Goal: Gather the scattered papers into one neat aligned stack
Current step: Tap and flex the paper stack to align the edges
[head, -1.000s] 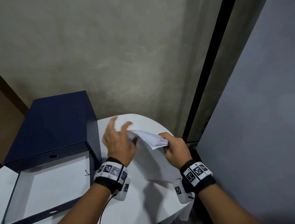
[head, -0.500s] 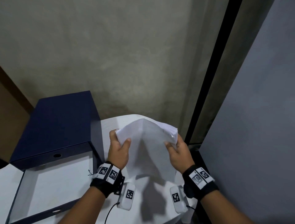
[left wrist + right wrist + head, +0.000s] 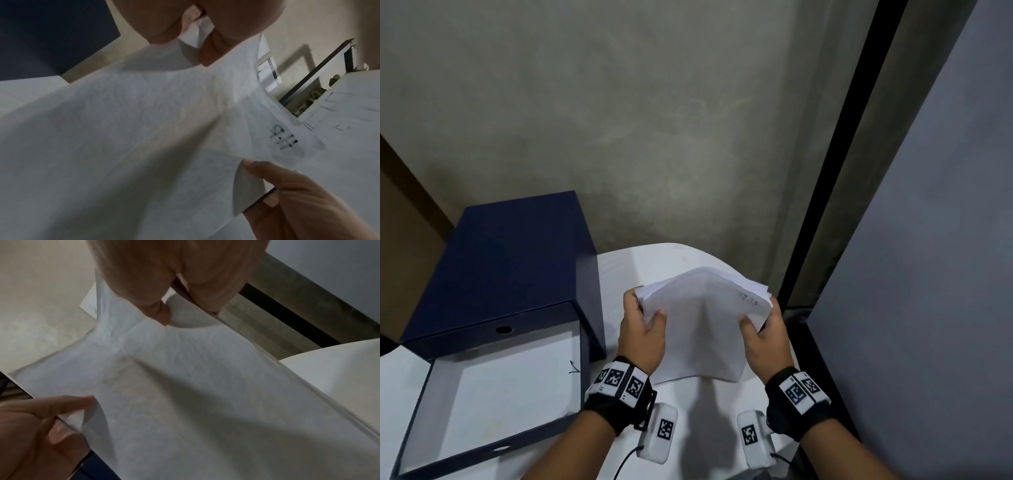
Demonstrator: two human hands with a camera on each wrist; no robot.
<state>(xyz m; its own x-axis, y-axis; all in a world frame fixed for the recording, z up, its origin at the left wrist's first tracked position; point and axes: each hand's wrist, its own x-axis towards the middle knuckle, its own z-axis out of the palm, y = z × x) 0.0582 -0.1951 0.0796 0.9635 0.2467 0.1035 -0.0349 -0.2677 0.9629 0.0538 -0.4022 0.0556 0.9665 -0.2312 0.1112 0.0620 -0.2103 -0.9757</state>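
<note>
We hold the papers [image 3: 702,329] up over the white table [image 3: 654,260].

Head view: our left hand [image 3: 642,334] and right hand [image 3: 765,337] pinch opposite edges beside a blue box [image 3: 510,260]. Left wrist alone shows ink marks [image 3: 282,138]; right wrist shows creases.

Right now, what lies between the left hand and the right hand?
In the head view, only the bowed paper stack, gripped by left hand and right hand.

1. The papers [image 3: 702,329] are thin, matt white sheets, faintly creased.
2. The desk [image 3: 654,260] beneath them looks smooth and white.
3. The box [image 3: 510,260], left of the papers, is matt navy board.
</note>
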